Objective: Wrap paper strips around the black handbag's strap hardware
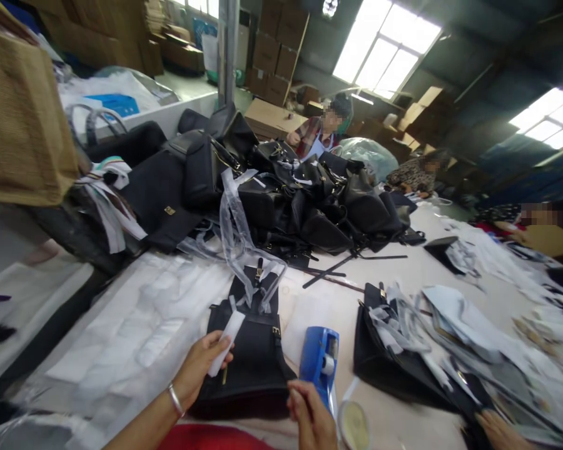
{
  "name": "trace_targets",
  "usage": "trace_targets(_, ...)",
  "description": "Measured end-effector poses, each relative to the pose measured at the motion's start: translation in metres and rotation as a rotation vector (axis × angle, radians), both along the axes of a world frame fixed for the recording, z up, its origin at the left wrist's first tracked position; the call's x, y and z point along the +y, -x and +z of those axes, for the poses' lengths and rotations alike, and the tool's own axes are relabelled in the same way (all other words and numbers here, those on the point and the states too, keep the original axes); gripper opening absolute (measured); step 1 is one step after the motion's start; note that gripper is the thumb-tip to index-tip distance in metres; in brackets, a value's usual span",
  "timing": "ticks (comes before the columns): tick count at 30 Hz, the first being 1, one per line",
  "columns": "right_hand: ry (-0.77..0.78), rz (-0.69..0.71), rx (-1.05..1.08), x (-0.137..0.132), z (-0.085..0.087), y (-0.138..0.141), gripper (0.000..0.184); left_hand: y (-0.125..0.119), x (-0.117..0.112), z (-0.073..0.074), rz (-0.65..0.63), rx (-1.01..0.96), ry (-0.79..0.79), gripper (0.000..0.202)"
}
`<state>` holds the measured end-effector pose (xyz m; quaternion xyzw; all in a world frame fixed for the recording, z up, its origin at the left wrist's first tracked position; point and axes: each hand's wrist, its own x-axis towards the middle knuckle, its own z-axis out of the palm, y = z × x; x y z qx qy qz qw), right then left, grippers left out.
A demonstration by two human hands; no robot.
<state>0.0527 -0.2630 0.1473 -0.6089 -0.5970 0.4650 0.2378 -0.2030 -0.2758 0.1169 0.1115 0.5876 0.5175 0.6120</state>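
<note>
A black handbag (251,359) with gold buckles lies in front of me on the table, its clear-wrapped straps (237,231) stretching away from it. Pinched between thumb and fingers of my left hand (201,362) is a white strip (228,344), held over the bag's front. My right hand (312,412) is closed at the bag's near right corner, fingertips pressed together on its edge. Beside that hand stands a blue tape dispenser (313,356), with a round roll of tape (354,425) nearer to me.
Black bags (272,200) are heaped across the table's back. White wrapping sheets (141,325) lie left, below a tan bag (23,119). Another black bag (389,369) is to the right, where someone else's hand (502,431) reaches in. Co-workers (316,134) sit beyond the heap.
</note>
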Motion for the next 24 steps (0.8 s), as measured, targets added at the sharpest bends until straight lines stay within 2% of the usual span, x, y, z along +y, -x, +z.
trace_targets(3, -0.114, 0.332, 0.11, 0.025, 0.011, 0.062, 0.027, -0.002, -0.001, -0.003, -0.031, 0.04, -0.032, 0.038)
trace_targets(6, -0.208, 0.506, 0.163, 0.043, 0.01, 0.107, 0.023, -0.004, -0.001, -0.007, -0.063, 0.096, -0.068, 0.039)
trace_targets(8, -0.221, 0.568, 0.165, 0.049, 0.005, 0.121, 0.022, -0.004, -0.001, -0.008, -0.075, 0.108, -0.084, 0.037)
trace_targets(12, -0.205, 0.62, 0.124, 0.054, -0.005, 0.125, 0.022, -0.003, -0.003, -0.004, -0.077, 0.064, -0.089, 0.032)
trace_targets(16, -0.278, 0.663, 0.051, 0.055, -0.005, 0.124, 0.022, 0.001, -0.002, 0.004, -0.089, 0.054, -0.096, 0.034)
trace_targets(21, -0.246, 0.604, -0.069, 0.059, -0.006, 0.125, 0.051, 0.003, -0.003, 0.006, -0.147, 0.09, -0.103, 0.034)
trace_targets(24, -0.19, 0.55, -0.03, 0.06, -0.01, 0.125, 0.053, 0.003, -0.004, 0.003, -0.166, 0.142, -0.132, 0.033)
